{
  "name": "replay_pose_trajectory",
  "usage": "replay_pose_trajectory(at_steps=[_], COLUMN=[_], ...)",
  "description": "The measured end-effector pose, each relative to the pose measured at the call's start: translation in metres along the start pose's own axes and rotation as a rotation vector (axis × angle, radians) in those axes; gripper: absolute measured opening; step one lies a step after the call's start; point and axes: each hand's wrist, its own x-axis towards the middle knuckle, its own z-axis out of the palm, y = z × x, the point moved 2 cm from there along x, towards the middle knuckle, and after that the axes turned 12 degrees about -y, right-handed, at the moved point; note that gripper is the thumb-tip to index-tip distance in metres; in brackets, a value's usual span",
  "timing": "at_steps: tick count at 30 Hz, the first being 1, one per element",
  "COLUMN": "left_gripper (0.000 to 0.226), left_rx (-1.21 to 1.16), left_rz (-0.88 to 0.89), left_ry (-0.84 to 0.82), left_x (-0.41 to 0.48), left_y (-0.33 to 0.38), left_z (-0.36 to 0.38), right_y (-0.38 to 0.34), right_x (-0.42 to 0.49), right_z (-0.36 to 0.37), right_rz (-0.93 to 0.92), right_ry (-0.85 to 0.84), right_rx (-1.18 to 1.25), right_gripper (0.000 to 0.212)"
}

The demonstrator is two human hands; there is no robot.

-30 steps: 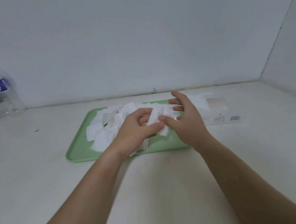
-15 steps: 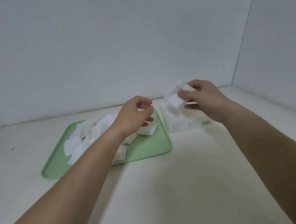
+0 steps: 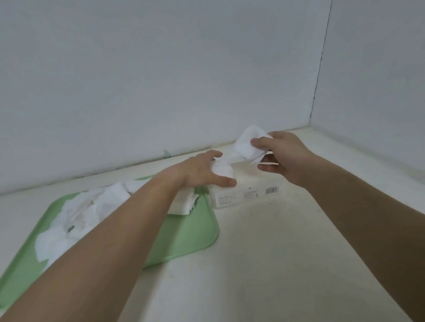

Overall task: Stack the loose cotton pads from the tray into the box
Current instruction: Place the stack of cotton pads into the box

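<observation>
A pale green tray [image 3: 186, 238] lies at the left with a loose heap of white cotton pads [image 3: 91, 214] on it. To its right stands the white box [image 3: 247, 193] with a barcode on its front. My right hand [image 3: 282, 154] holds a small stack of cotton pads [image 3: 248, 144] just above the box's left end. My left hand [image 3: 202, 172] rests on the box's left end, its fingers spread over white pads [image 3: 223, 170] there; whether it grips them is unclear.
The cream table meets a white back wall and a side wall at the right corner. A small stack of pads [image 3: 184, 204] sits on the tray's far right part, partly under my left forearm.
My left hand has moved right from above the tray onto the box's left end. My right hand has kept its stack of pads above the box. The view has shifted right.
</observation>
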Motion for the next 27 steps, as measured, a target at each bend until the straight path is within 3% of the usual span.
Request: replay_pose_trajectory(at_steps=[9, 13, 20, 27], left_gripper=[0.093, 0.100, 0.093, 0.060], left_rx=[0.285, 0.369, 0.422, 0.402], left_rz=[-0.009, 0.021, 0.010, 0.014], left_ry=[0.130, 0.097, 0.092, 0.255], left_x=[0.005, 0.002, 0.000, 0.007], left_y=[0.002, 0.009, 0.009, 0.002], left_z=[-0.011, -0.011, -0.009, -0.010], right_y=[0.007, 0.008, 0.008, 0.000], right_x=[0.010, 0.009, 0.009, 0.004], right_z=[-0.002, -0.003, -0.003, 0.004], right_rz=[-0.029, -0.042, -0.023, -0.138], right_ry=[-0.081, -0.097, -0.108, -0.197], right_rx=[-0.177, -0.195, -0.196, -0.357], right_gripper=[0.023, 0.019, 0.020, 0.025])
